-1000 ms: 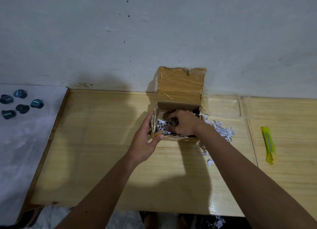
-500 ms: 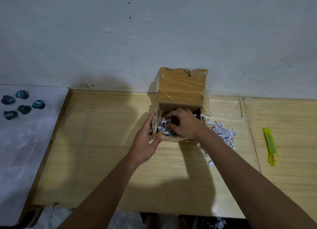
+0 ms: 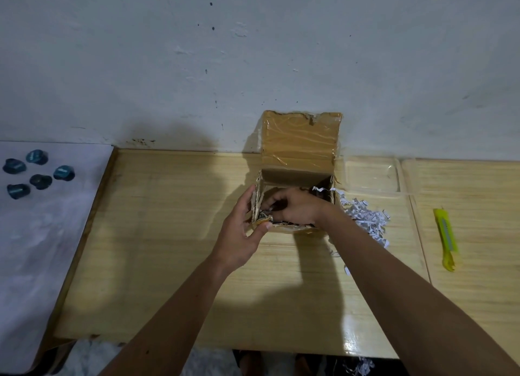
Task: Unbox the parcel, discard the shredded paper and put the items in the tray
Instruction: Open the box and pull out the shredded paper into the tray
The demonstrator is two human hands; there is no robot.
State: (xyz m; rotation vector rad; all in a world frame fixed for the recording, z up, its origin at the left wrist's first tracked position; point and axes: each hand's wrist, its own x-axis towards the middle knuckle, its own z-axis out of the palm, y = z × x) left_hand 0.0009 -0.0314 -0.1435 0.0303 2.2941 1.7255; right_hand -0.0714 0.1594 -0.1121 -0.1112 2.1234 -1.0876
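Step in hand, as I judge it: digging through the opened parcel for items; shredded paper partly out.

Far left, five dark teal items (image 3: 36,174) sit on a white sheet (image 3: 42,235), outside any container. Left hand (image 3: 242,235) holds the parcel (image 3: 298,161) at its near-left corner, thumb on the rim, fingers along the outer left wall, steadying it. Right hand (image 3: 295,206) is inside the parcel, fingers curled down into dark contents; cannot tell whether the grip has closed on anything. Flap stands open against the wall. Shredded paper (image 3: 365,221) lies piled on the tabletop (image 3: 168,249) just right of the parcel. The clear tray (image 3: 394,191) behind it looks empty. Yellow cutter (image 3: 447,237) far right.

Next move calls for lifting out whatever is inside while the left hand keeps the parcel steady.
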